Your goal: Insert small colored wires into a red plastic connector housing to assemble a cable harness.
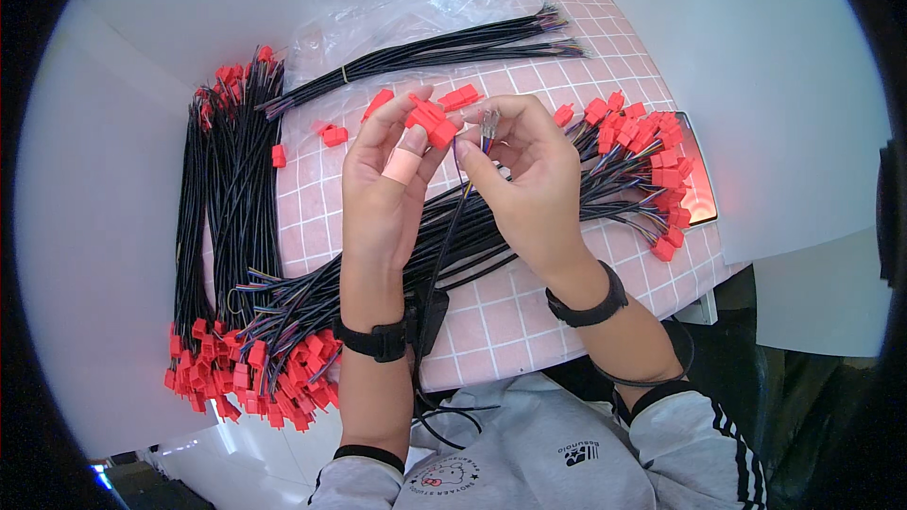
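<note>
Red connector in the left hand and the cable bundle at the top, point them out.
Red connector [433,123]: head view, middle of its body.
Cable bundle [416,46]: head view, on its black sheaths.

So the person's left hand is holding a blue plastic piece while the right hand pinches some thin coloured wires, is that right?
Not quite: the plastic piece in the left hand is red, not blue, as the head view shows. The right hand does pinch thin coloured wires.
</note>
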A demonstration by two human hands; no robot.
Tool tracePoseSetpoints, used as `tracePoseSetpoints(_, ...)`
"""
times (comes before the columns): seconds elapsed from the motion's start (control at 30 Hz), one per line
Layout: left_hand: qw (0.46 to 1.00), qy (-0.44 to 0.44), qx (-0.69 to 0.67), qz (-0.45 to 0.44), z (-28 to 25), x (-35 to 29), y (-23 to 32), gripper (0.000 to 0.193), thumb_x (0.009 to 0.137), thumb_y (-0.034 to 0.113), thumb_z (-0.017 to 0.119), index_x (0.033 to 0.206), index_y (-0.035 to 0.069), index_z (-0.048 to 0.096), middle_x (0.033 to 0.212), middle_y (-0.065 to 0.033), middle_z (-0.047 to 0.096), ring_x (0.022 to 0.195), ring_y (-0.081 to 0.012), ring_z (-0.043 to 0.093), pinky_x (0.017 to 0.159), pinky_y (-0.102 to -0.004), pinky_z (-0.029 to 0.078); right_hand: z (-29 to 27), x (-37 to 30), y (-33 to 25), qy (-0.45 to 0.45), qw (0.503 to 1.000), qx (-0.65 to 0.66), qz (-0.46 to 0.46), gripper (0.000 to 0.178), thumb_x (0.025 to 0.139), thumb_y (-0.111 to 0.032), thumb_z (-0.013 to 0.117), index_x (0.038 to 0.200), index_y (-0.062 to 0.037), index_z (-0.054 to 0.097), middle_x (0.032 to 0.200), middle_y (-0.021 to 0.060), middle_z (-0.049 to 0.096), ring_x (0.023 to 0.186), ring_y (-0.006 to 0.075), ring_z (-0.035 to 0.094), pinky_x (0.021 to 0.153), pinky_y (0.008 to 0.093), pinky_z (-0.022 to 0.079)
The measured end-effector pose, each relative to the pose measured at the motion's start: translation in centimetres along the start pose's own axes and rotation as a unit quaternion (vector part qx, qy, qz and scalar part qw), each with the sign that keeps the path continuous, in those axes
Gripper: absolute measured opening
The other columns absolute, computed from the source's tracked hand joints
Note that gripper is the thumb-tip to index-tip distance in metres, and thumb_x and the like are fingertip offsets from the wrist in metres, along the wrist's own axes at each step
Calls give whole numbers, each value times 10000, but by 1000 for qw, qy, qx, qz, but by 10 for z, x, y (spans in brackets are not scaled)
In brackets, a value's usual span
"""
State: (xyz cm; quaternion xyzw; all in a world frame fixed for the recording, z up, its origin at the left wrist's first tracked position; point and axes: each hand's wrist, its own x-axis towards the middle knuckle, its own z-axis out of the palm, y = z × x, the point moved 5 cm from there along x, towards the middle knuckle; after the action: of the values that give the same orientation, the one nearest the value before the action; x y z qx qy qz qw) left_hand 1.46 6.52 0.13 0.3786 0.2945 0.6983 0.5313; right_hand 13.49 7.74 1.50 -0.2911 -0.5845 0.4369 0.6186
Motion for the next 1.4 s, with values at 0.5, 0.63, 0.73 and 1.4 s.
tracePoseSetpoints(0.5, 1000, 2, 3, -7, -1, 0, -3, 392, 829, 73, 497, 1190, -21, 378, 1195, -141, 417, 1023, -247, 489, 891, -349, 409, -1, -1, 3, 8, 1000, -15, 2, 205, 716, 48, 557, 896, -2, 474, 747, 67, 551, 686, 88, 560, 628, 231, 495)
tracePoseSetpoints(0.63, 1000, 9, -14, -12, -1, 0, -5, 305, 837, 46, 467, 1134, -15, 432, 1184, -144, 433, 1028, -229, 497, 879, -355, 430, 1, -1, 2, 0, 1000, 4, 8, 212, 719, 40, 563, 907, 1, 474, 773, 66, 556, 700, 87, 557, 627, 225, 493)
tracePoseSetpoints(0.73, 999, 11, -47, -15, -2, 0, -5, 335, 836, 55, 469, 1156, -24, 409, 1160, -138, 443, 1036, -231, 490, 901, -366, 410, 0, 1, 4, 13, 998, 35, 50, 225, 728, 20, 576, 938, 4, 495, 810, 58, 566, 731, 88, 554, 636, 217, 489)
tracePoseSetpoints(1.4, 991, -10, -129, -31, -9, 3, -7, 415, 846, 99, 467, 1219, -19, 330, 1117, -145, 463, 1072, -253, 465, 937, -375, 372, -2, 1, 9, -13, 956, 230, 179, 231, 782, 14, 543, 1003, 35, 480, 939, 156, 596, 871, 177, 596, 717, 260, 501)
